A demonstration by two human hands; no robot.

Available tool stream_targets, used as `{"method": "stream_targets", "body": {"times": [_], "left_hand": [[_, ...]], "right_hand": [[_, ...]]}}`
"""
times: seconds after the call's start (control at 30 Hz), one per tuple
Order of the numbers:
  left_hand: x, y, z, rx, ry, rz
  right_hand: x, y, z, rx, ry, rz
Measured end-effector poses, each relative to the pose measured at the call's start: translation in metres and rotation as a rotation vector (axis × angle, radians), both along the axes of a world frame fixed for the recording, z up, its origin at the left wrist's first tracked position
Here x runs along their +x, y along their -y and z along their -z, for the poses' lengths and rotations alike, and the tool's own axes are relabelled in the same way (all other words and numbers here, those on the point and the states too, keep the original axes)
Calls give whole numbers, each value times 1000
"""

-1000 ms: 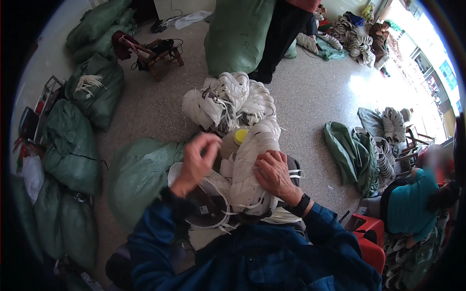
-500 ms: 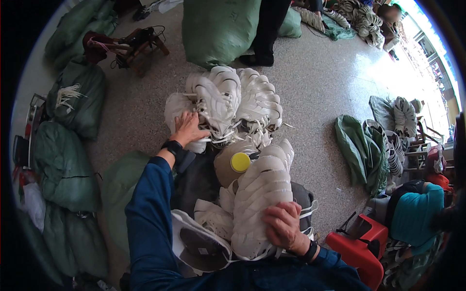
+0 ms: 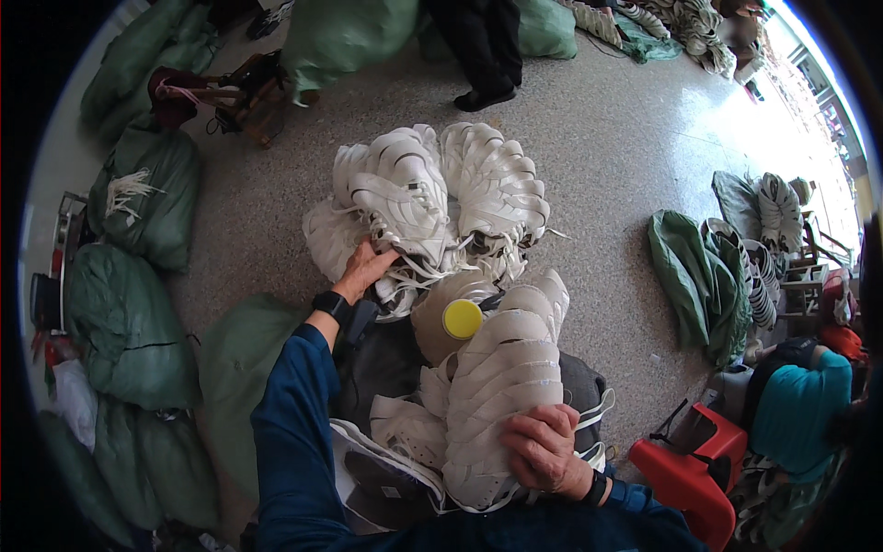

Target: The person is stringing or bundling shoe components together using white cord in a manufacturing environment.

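At the lower centre, our right hand (image 3: 547, 449) has its fingers curled closed on the right edge of a nested stack of white shoe uppers (image 3: 504, 386); just beside its left edge lies a grey-lined upper (image 3: 391, 483), and a red stool (image 3: 694, 478) stands at the lower right; above the stack, we see a yellow lid (image 3: 462, 319); farther up, our left hand (image 3: 366, 271) touches the lower edge of a pile of white uppers (image 3: 395, 189), though we cannot tell whether its fingers, partly hidden there, grip one; speckled floor (image 3: 607, 193) opens from the pile's right side toward green sacking (image 3: 694, 285) at the right edge, and up to a person's dark shoe (image 3: 485, 98) at the top.
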State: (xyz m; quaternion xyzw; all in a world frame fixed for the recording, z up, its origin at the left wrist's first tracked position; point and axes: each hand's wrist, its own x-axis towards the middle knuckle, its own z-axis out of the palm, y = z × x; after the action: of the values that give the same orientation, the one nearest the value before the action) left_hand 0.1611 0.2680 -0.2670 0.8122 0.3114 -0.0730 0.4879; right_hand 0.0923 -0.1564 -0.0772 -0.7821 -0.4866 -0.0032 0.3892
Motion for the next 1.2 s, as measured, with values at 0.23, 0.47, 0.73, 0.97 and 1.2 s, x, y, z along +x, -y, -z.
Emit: {"method": "stream_targets", "body": {"times": [0.23,0.47,0.73,0.97,1.2], "left_hand": [[-23,-17,-10,-191,221,-281],[36,-57,-162,35,471,-334],[137,40,-177,215,618,44],[155,195,-87,630,32,921],[144,166,-172,-356,326,583]], "right_hand": [[-3,3,3,27,-10,-7],[0,7,6,25,-35,-19],[-4,7,10,36,-27,-19],[-3,9,8,56,-39,-25],[1,13,10,79,-37,-5]]}}
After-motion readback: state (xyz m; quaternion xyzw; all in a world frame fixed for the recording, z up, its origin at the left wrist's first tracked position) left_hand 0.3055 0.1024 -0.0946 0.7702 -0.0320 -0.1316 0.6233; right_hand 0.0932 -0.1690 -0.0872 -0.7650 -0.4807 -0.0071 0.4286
